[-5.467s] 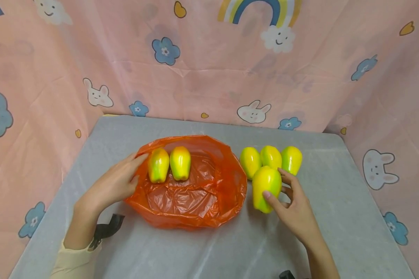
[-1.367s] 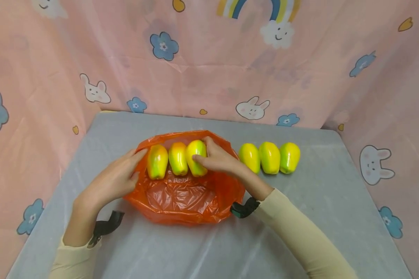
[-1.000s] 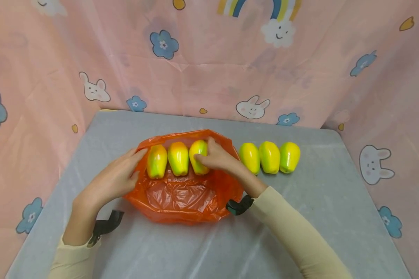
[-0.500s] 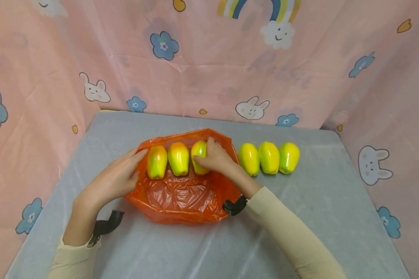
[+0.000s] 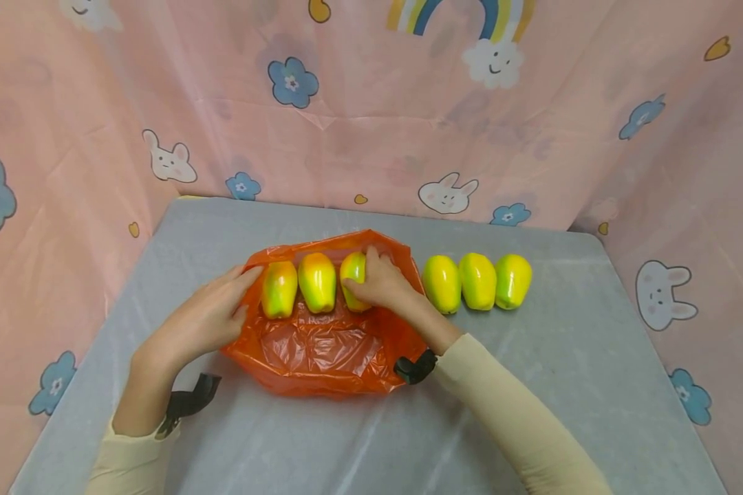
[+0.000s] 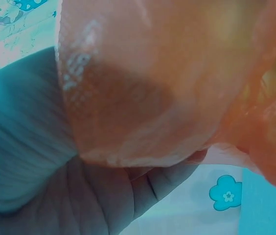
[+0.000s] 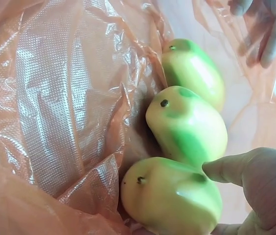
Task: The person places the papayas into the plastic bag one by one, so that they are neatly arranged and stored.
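An orange-red plastic bag (image 5: 322, 382) lies with its mouth spread wide on the grey table. My left hand (image 5: 207, 313) holds the bag's left rim, its fingers partly behind the film in the left wrist view. Inside, a left mango (image 5: 279, 290) and a middle mango (image 5: 317, 282) sit side by side, yellow-green with orange tops. My right hand (image 5: 380, 278) reaches in over the right rim and grips a third mango (image 5: 353, 269), at the right end of the row. In the right wrist view its thumb (image 7: 226, 169) presses the fruit's upper side; the other fingers are mostly hidden.
Outside the bag, to its right, three more mangoes (image 5: 477, 282) stand in a row on the grey table (image 5: 563, 385). A pink patterned curtain (image 5: 359, 137) hangs behind and along both sides. Black wrist mounts (image 5: 416, 367) sit on both arms.
My right hand has carried a mango from beside the bag into it, then shifted it slightly right, away from the middle one. My left hand has stayed at the rim.
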Tool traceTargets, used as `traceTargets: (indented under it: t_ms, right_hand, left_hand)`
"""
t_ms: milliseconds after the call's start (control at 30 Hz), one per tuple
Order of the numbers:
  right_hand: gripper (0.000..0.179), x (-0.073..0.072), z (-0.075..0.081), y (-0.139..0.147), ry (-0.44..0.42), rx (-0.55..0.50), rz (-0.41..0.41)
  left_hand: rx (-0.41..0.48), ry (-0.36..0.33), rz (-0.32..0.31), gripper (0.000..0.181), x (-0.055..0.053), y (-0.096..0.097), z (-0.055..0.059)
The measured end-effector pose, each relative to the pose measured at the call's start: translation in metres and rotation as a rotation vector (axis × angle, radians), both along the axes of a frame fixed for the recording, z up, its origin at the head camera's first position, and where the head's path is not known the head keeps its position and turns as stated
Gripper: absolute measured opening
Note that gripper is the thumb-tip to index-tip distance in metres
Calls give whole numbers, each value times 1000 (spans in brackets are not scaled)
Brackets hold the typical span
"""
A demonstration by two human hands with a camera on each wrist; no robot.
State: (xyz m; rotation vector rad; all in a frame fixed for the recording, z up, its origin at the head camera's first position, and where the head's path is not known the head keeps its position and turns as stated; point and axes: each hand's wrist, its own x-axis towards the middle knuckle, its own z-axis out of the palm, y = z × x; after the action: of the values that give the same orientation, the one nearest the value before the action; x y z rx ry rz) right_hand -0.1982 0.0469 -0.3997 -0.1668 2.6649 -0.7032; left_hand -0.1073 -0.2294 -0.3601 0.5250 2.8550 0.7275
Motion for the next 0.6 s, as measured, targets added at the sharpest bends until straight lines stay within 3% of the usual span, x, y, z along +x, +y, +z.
traceTargets:
  t_ms: [333, 600]
  right_hand:
    - [86, 12, 8, 8, 44, -12, 67]
    - [80, 46, 43, 24, 156, -43, 120]
  left_hand:
    - [2, -7, -9, 68, -2, 1, -2]
    - [-21, -20, -3, 72, -3, -1, -2]
